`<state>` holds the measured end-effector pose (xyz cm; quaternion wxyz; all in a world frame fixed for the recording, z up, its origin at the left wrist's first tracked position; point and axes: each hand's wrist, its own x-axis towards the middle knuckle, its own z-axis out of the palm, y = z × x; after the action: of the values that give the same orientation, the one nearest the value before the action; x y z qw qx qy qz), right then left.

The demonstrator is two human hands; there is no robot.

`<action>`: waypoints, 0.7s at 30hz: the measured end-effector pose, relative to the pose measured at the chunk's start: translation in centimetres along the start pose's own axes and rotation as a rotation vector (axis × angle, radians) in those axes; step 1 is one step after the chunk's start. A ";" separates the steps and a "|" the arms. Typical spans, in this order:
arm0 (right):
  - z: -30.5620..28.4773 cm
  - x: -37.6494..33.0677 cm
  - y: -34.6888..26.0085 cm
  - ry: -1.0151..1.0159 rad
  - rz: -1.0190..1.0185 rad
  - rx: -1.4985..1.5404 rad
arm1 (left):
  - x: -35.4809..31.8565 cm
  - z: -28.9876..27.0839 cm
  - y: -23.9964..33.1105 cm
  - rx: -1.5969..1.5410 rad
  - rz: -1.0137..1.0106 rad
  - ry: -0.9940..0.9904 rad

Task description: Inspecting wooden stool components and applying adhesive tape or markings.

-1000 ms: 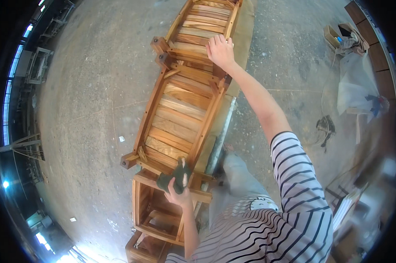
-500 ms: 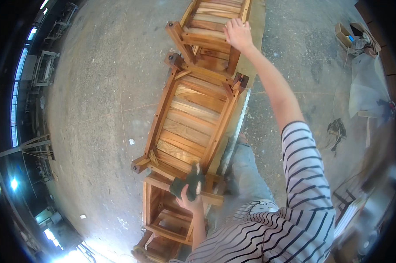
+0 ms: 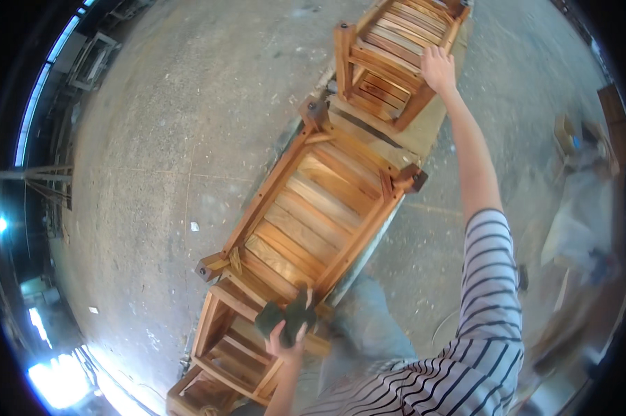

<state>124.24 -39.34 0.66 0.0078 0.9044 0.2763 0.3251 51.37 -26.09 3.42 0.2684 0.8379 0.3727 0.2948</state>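
Observation:
My right hand [image 3: 438, 71] reaches out at the far end, its fingers curled over the side rail of a slatted wooden furniture frame [image 3: 388, 66]. Closer in lies a second slatted wooden frame [image 3: 302, 215], with dark blocky corners and pale and brown slats. By its near end, my left hand [image 3: 286, 345] holds a crumpled dark green cloth [image 3: 288, 322]. Beneath that hand is a third wooden piece [image 3: 233, 347] with open rungs, partly hidden by my forearm.
The wooden pieces stand in a row on a long low board [image 3: 417, 135]. Concrete floor [image 3: 146, 139] with scattered scraps lies on both sides. At the right are a cardboard box [image 3: 566, 135] and pale plastic sheeting [image 3: 569, 236]; timber stands [image 3: 91, 62] line the left.
My right hand and the far wooden frame have moved away from the middle frame, and a gap shows between them. The view has turned. My left hand still has the cloth.

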 end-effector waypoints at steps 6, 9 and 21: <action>-7.7 1.7 2.0 0.377 0.241 0.081 | 0.3 -0.2 0.7 -0.077 0.059 0.048; -12.0 1.9 4.3 0.532 0.349 0.234 | 2.1 3.5 3.2 -0.085 0.037 -0.017; -28.7 -19.0 6.7 0.059 0.616 0.902 | 10.3 21.2 16.8 -0.190 0.016 0.007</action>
<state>98.50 -59.37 13.57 -0.4842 0.8475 0.1108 0.1869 79.60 -32.69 3.22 0.3430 0.8105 0.3375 0.3341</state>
